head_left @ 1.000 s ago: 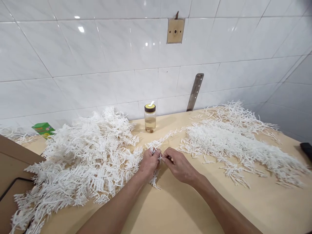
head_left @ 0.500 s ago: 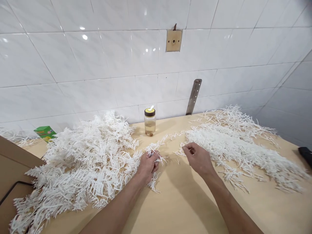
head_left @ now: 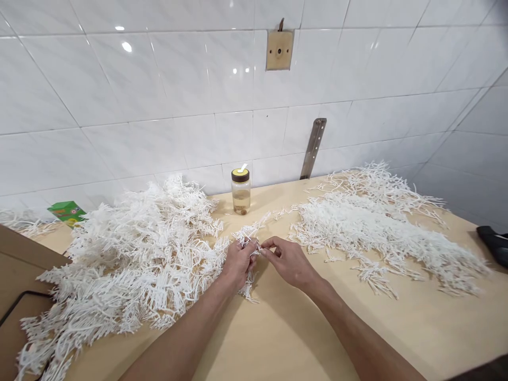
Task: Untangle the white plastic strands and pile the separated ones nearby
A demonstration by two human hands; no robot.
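Note:
My left hand (head_left: 238,263) is closed around a bunch of thin white branching sprigs (head_left: 249,232), which look like plastic; strands stick out above and below the fist. My right hand (head_left: 289,261) has come up close beside it, thumb and forefinger pinched at the tip of a sprig by the left thumb. A big tangled heap of the same white sprigs (head_left: 146,259) lies to the left, reaching under my left wrist. On the right spreads a flatter pile of sprigs (head_left: 373,227).
Behind the hands stands a clear jar (head_left: 241,198) with a dark-rimmed yellow lid and liquid inside. A green box (head_left: 66,211) and a brown cardboard box (head_left: 27,280) are at left. A metal strip (head_left: 313,149) leans against the tiled wall. A black object (head_left: 494,244) lies far right.
My right hand has moved left, from the edge of the right pile to the sprigs in my left hand. My left hand keeps its hold. The view has shifted slightly.

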